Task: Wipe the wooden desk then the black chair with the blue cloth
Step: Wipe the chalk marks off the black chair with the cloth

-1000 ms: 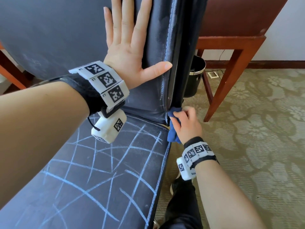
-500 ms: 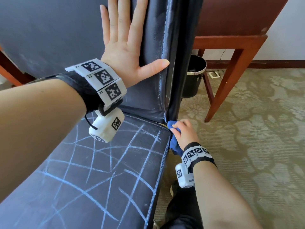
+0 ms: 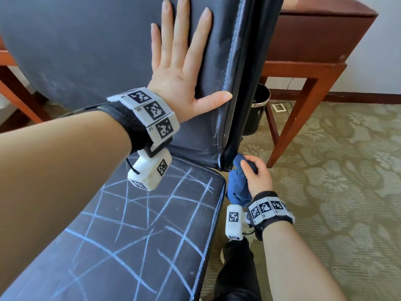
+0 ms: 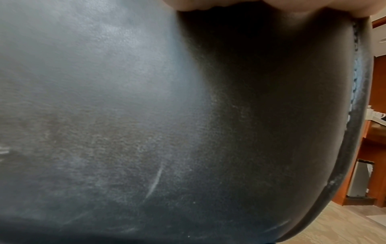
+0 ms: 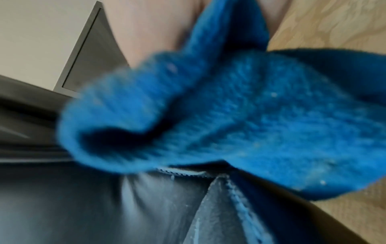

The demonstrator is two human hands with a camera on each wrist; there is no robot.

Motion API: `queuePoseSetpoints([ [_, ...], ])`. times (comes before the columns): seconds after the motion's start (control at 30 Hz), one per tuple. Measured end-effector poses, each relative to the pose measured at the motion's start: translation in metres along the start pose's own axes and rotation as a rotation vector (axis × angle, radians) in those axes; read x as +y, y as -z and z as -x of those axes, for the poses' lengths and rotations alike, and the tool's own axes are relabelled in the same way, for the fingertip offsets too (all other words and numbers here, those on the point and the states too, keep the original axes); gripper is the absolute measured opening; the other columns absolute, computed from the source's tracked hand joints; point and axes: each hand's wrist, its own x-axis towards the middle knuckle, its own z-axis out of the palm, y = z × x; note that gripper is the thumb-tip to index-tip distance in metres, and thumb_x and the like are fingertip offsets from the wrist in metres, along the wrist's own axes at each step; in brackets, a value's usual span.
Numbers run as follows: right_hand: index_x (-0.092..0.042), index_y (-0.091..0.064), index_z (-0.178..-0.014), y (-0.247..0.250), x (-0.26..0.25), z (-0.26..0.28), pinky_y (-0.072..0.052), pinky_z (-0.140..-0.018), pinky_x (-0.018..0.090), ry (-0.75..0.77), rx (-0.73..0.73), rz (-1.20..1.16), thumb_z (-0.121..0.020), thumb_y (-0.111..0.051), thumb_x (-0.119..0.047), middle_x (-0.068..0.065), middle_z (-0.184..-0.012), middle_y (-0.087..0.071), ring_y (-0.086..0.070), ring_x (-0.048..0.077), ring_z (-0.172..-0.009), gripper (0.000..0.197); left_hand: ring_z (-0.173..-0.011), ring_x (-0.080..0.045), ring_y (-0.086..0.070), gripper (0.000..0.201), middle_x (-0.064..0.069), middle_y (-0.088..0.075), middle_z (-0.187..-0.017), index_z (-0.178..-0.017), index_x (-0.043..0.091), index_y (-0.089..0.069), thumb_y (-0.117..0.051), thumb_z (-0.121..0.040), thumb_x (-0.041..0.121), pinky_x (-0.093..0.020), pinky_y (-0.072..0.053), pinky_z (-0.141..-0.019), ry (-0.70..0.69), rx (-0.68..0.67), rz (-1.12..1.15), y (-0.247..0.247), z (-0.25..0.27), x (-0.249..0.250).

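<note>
The black chair [image 3: 76, 51] fills the left of the head view; its seat [image 3: 134, 246] is crossed with pale blue chalk lines. My left hand [image 3: 180, 68] lies flat with spread fingers against the backrest [image 4: 167, 115]. My right hand [image 3: 256, 177] grips the bunched blue cloth [image 3: 238, 187] at the right side of the chair, where backrest and seat meet. The right wrist view shows the cloth [image 5: 240, 115] hanging blurred over the chair's stitched seam. The wooden desk [image 3: 321, 38] stands behind the chair.
A black waste bin [image 3: 258, 109] with a metal rim stands under the desk, just behind the chair's right edge. A desk leg [image 3: 290, 122] slants down beside it. Patterned carpet [image 3: 336, 192] covers the floor to the right. My dark trouser leg [image 3: 236, 276] and shoe are below the right hand.
My right hand has slid down the chair's right edge with the cloth, from the backrest's lower corner to beside the seat. The left hand stays pressed on the backrest.
</note>
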Motion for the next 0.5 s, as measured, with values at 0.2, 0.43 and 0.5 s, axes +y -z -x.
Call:
queuePoseSetpoints([
  [0.2, -0.019, -0.056, -0.099, -0.002, 0.0, 0.001, -0.036, -0.087, 0.011, 0.049, 0.005, 0.044, -0.092, -0.056, -0.013, -0.009, -0.104, -0.057, -0.052, 0.005, -0.098, 0.009, -0.131, -0.064, -0.003, 0.104, -0.043, -0.01, -0.144, -0.143, -0.011, -0.017, -0.04, -0.084, 0.072, -0.065, 0.002, -0.106, -0.002, 0.005, 0.019, -0.001, -0.001, -0.002],
  [0.43, -0.009, -0.059, -0.095, -0.007, -0.006, 0.012, -0.028, -0.081, -0.005, 0.3, 0.04, 0.259, -0.087, -0.061, -0.008, -0.001, -0.103, -0.048, -0.047, 0.009, -0.095, 0.008, -0.132, -0.063, -0.003, 0.104, -0.042, -0.01, -0.145, -0.144, -0.009, -0.017, -0.042, -0.083, 0.072, -0.064, 0.002, -0.107, 0.007, -0.005, 0.013, 0.0, -0.001, 0.0],
  [0.5, -0.004, -0.062, -0.095, -0.012, -0.014, 0.015, -0.028, -0.079, -0.005, 0.419, 0.018, 0.336, -0.086, -0.064, -0.008, -0.002, -0.101, -0.043, -0.047, 0.008, -0.088, 0.01, -0.132, -0.063, -0.004, 0.103, -0.042, -0.01, -0.145, -0.144, -0.009, -0.017, -0.043, -0.084, 0.071, -0.064, 0.002, -0.107, 0.008, -0.005, 0.01, 0.0, 0.0, -0.001],
])
